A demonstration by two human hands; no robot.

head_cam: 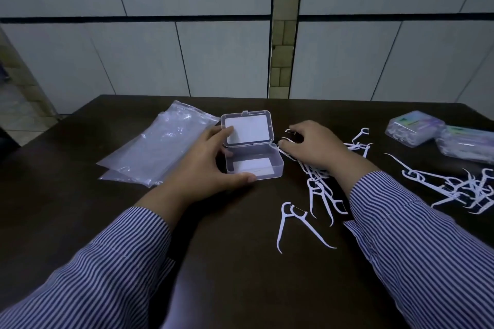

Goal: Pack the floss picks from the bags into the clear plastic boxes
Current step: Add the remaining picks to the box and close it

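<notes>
We find the left hand (pixel 211 160) gripping the open clear box (pixel 252 153), thumb at its near wall, fingers (pixel 227 132) at its left. Just right of the box, the right hand's (pixel 311 148) curled fingers gather floss picks (pixel 316 181) on the worktop (pixel 227 262); that hand is nearer them, box mouth leftward.

Open clear plastic box (pixel 254 161), lid up, nearly empty. Left of it, flattened clear bags (pixel 157 149); right, scattered white floss picks (pixel 320 181); far right, two filled boxes (pixel 438 139).
</notes>
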